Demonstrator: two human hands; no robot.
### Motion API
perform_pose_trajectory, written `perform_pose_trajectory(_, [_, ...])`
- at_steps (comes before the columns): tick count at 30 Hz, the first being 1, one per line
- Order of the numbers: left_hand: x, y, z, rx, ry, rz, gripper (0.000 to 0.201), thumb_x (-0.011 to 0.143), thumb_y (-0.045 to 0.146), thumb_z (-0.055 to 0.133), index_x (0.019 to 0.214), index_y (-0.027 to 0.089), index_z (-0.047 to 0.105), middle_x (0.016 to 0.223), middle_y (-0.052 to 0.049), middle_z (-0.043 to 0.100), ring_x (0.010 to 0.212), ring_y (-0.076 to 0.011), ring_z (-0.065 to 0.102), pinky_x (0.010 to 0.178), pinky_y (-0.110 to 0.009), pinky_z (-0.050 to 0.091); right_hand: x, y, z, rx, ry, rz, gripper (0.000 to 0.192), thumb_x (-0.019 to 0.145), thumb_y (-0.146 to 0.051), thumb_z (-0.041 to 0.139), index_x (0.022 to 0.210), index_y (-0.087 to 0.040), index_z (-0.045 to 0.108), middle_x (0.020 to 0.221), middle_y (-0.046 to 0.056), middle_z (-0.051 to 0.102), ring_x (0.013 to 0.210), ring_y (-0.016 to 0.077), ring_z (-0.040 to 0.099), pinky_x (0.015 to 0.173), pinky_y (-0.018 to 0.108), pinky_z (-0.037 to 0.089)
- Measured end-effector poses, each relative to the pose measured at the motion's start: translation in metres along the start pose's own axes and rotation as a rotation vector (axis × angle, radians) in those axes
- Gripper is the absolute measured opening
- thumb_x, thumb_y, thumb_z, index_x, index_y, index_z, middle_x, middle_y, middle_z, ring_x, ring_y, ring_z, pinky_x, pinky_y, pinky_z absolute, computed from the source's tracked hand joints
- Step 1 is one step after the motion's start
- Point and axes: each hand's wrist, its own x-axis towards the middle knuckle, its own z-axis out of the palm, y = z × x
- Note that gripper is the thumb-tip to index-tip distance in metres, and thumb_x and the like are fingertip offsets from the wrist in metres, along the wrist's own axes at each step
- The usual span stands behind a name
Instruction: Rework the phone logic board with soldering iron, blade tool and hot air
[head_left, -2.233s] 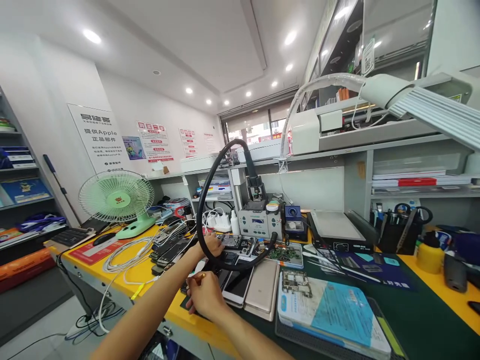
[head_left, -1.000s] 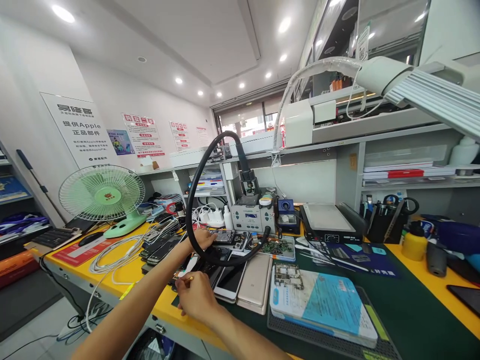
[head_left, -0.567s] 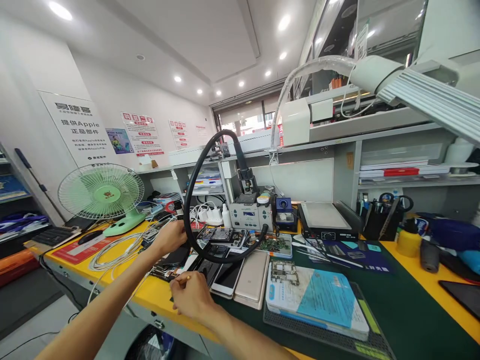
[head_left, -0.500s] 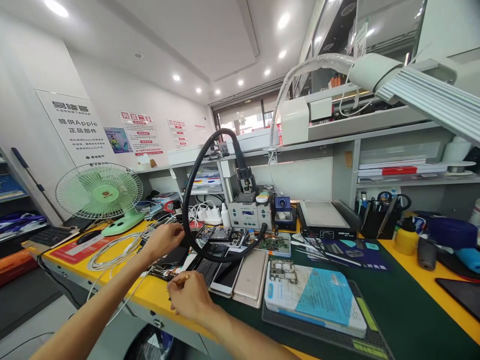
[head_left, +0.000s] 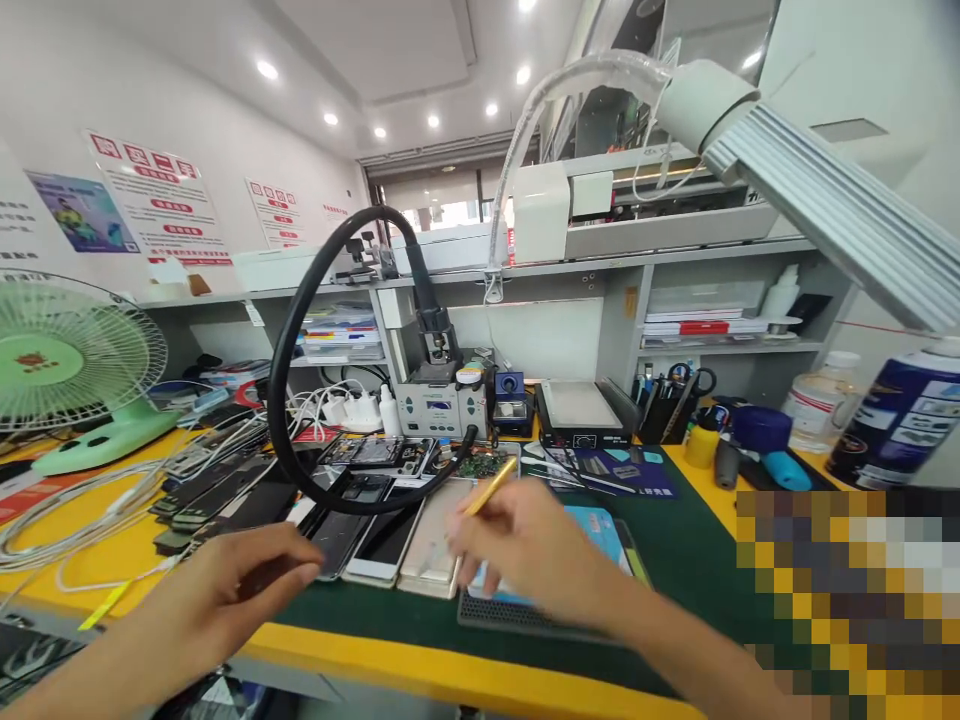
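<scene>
R hand (head_left: 525, 550) was curled, fingers pinched on a thin gold tool (head_left: 489, 486), tip angled up-right, over the blue-covered booklet (head_left: 600, 525) on the tabletop (head_left: 675, 540). L hand (head_left: 240, 575) hung loosely half-open, palm down, holding nothing, just above the phones (head_left: 375, 535) laid side by side. Tool looked slim, pen-like, w/ a yellow-gold shaft.

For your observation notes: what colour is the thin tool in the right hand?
Golden yellow tool, seen in the head view.
</scene>
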Motion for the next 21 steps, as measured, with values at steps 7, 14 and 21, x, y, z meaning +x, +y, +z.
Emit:
perform_pose_trajectory(7, [0.050,0.108,0.046,-0.259,-0.075,0.251,0.031,0.095,0.054,0.050,0.100,0.031,0.070,0.096,-0.004,0.071,0.074,-0.0201,0.060,0.066,-0.032,0.048,-0.003,0.000,-0.081,0.071,0.021,0.020,0.022,0.088,-0.035,0.072,0.092,-0.013,0.073,0.077,0.004,0.072,0.061,0.0155,0.074,0.048,0.022,0.055])
perform_pose_trajectory(14, [0.099,0.151,0.064,-0.388,-0.243,0.351,0.028,0.092,0.041,0.057,0.087,0.019,0.074,0.082,-0.003,0.069,0.071,-0.0159,0.057,0.064,-0.025,0.043,-0.004,0.015,-0.102,0.094,-0.001,0.047,0.037,0.084,-0.047,0.080,0.096,-0.013,0.073,0.082,0.007,0.073,0.064,0.0180,0.074,0.049,0.025,0.057])
perform_pose_trajectory(21, [0.122,0.155,0.086,-0.486,-0.217,0.342,0.023,0.089,0.030,0.059,0.074,0.014,0.068,0.067,0.002,0.057,0.059,-0.0106,0.045,0.055,-0.022,0.035,-0.002,0.030,-0.113,0.070,0.095,0.039,0.044,0.086,-0.054,0.077,0.096,-0.010,0.076,0.080,0.006,0.071,0.060,0.0147,0.070,0.047,0.022,0.055])
